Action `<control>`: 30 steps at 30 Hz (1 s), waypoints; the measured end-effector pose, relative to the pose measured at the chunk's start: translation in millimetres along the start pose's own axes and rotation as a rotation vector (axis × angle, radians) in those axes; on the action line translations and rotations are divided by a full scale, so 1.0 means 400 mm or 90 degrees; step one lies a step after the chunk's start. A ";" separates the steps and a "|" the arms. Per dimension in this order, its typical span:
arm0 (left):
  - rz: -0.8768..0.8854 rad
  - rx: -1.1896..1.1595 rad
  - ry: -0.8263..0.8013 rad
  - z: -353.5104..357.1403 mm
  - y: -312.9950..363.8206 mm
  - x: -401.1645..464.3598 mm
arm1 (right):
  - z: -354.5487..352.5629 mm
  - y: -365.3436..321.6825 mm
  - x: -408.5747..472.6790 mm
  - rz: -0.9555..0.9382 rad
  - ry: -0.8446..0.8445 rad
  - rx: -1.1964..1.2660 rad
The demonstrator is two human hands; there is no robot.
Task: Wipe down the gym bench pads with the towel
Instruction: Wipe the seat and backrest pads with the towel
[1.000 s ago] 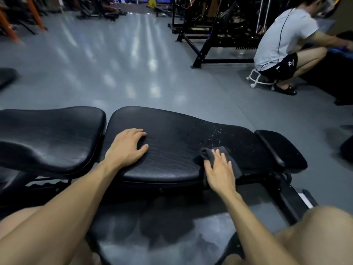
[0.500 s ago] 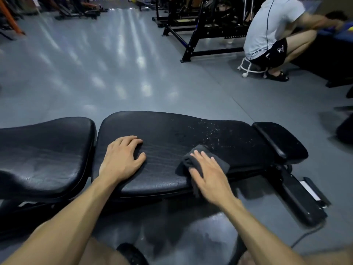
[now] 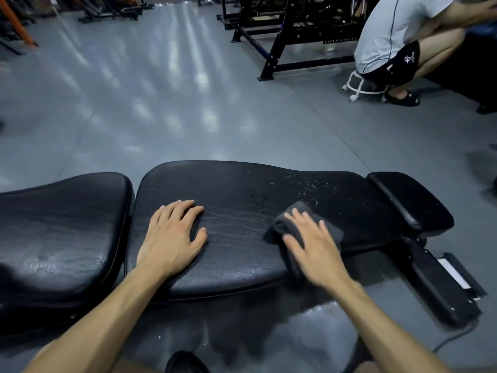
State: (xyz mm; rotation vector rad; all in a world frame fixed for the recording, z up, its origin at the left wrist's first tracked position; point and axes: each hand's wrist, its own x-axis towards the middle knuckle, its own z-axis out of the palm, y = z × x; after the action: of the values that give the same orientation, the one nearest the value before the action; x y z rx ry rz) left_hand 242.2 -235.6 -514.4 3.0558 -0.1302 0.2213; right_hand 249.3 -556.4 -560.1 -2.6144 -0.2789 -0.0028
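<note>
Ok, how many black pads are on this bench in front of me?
3: a wide pad on the left, the long middle pad under both hands, and a small end pad on the right. Others may lie outside the view.

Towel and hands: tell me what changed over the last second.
The right hand, pressing flat on the dark towel, slid it leftward along the middle bench pad, away from the white specks near the far edge. The left hand stayed flat on the same pad. Nothing was picked up or released.

black bench pad (image 3: 236,189) carries a grey towel (image 3: 301,211) (pale specks, perhaps droplets, beside it).
</note>
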 end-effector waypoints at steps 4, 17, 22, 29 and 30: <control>-0.003 0.007 -0.005 -0.005 0.003 -0.002 | -0.006 -0.009 0.089 0.217 0.025 -0.048; 0.060 -0.002 0.048 -0.035 0.000 0.130 | -0.023 0.028 0.103 0.149 -0.012 -0.038; 0.046 -0.002 0.045 -0.001 -0.027 0.138 | 0.057 -0.135 0.025 -0.002 -0.037 -0.057; 0.056 -0.008 0.063 0.015 -0.031 0.143 | 0.004 -0.114 0.064 -0.087 -0.116 -0.010; 0.057 -0.009 0.067 0.016 -0.033 0.143 | 0.021 -0.119 0.064 -0.104 -0.107 -0.048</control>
State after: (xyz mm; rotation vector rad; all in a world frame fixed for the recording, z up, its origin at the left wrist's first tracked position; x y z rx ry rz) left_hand 300.7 -227.5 -513.4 3.0187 -0.2616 0.3850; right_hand 264.6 -506.7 -542.7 -2.6619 -0.5618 0.1544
